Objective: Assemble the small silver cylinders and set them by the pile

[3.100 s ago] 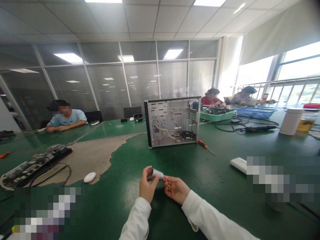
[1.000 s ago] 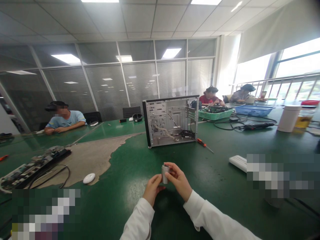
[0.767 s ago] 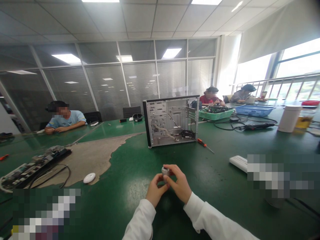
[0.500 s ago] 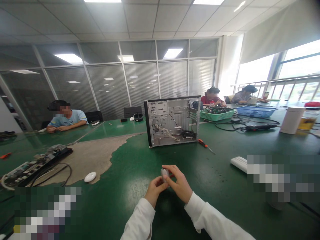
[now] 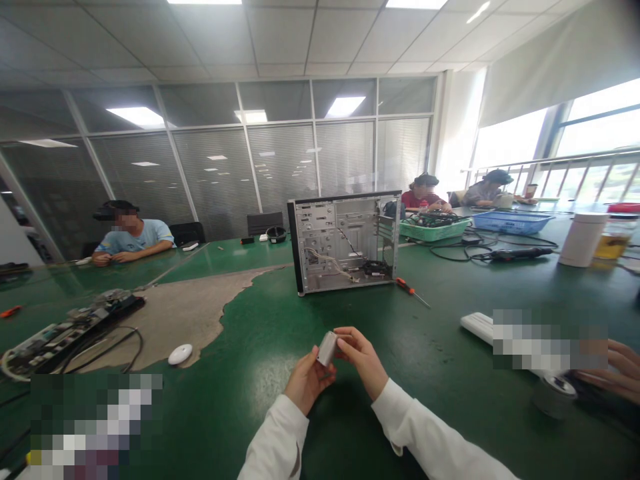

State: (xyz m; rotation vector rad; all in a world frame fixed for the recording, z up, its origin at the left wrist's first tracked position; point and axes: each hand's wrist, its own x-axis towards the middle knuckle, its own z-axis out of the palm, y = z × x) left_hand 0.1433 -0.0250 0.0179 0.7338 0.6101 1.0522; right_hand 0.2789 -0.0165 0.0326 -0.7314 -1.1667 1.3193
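Small grey cylinder (image 5: 327,348) sits between our two hands, lifted off the green surface (image 5: 260,333) in front of the open computer case (image 5: 345,243). Our left hand (image 5: 307,380) is closed on its lower end from below, thumb and fingers wrapped up around it, and our right hand (image 5: 361,357) pinches its upper end from the side with the fingertips. It is tilted, top end leaning toward the right hand. What it is exactly we cannot tell; it is too small in the view.

We judge this to be a two-handed turning or inspecting hold. To do it well, we should let the left hand be the anchor and keep the right-hand pinch light, so the piece can be rotated without slipping out. We should keep it low over the surface, so a drop is short and it does not roll off toward the white round disc (image 5: 180,354) or the circuit boards (image 5: 65,330). Keeping our elbows in also makes sense, since another person's hand (image 5: 617,370) rests at the right edge, near a tape roll (image 5: 555,393). The orange-handled screwdriver (image 5: 411,291) lies well apart, beside the case.
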